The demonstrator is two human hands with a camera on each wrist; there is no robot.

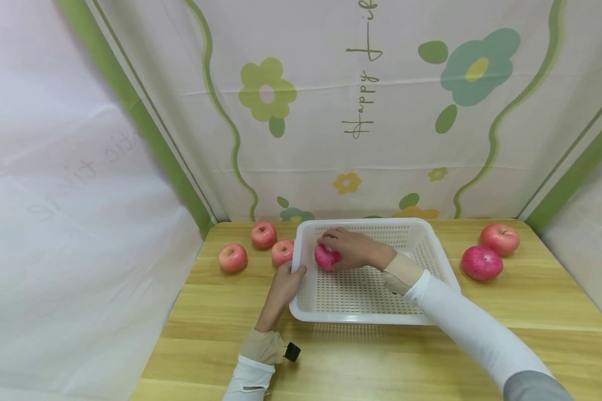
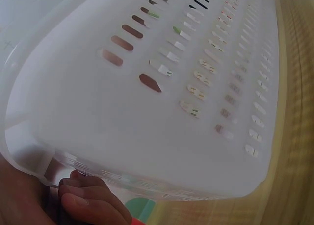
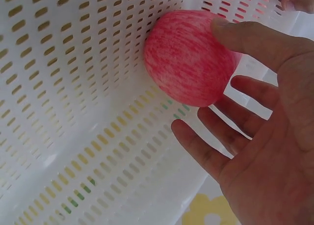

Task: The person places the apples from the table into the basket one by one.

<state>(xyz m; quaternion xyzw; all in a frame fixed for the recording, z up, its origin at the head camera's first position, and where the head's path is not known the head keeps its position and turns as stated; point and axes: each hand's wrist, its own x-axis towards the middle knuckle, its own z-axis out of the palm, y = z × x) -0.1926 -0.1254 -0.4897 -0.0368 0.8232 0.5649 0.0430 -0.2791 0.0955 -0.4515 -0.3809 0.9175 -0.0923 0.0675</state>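
A white perforated plastic basket sits on the wooden table. Inside it, near its left wall, my right hand holds a red apple. Seen from the right wrist, the thumb lies on the streaked apple and the fingers are bent along its other side, close above the basket floor. My left hand grips the basket's left rim; in the left wrist view its curled fingers show below the rim, and the thumb is hidden there.
Left of the basket lie three apples, one close to its wall, another behind, a third farther left. Two larger red apples touch on the right. A flower-printed curtain hangs behind the table.
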